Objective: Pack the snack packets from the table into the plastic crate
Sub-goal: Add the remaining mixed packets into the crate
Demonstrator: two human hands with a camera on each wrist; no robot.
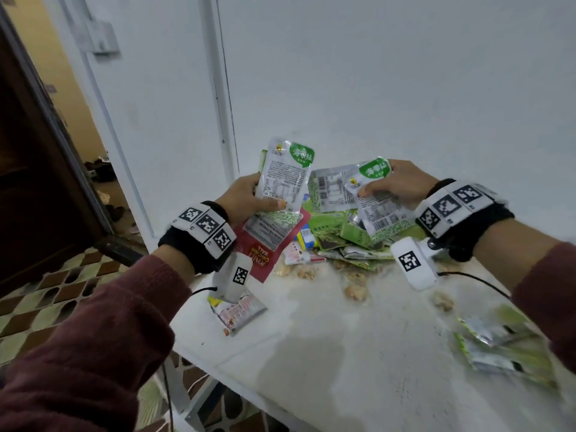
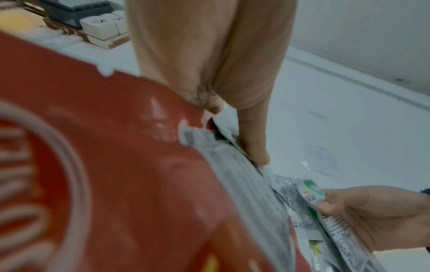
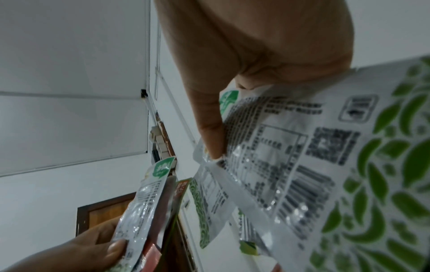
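My left hand [image 1: 246, 199] grips a stack of packets: green-and-white seaweed packets [image 1: 283, 176] on top and a red packet [image 1: 268, 244] underneath. In the left wrist view the red packet [image 2: 116, 165] fills the frame, with my thumb [image 2: 253, 139] pressing the grey packets against it. My right hand [image 1: 399, 183] pinches more green-and-white packets [image 1: 374, 201], whose printed back [image 3: 302, 165] shows in the right wrist view. Both hands hover above a heap of green packets [image 1: 339, 235] on the white table [image 1: 343, 353]. No crate is in view.
Loose puffed snack pieces [image 1: 355, 291] lie scattered on the table. A small pink-and-white packet [image 1: 238, 313] sits near the left edge, and blurred green packets [image 1: 501, 347] lie at the right. A white wall [image 1: 374, 73] stands behind; a dark door [image 1: 37, 169] and tiled floor are left.
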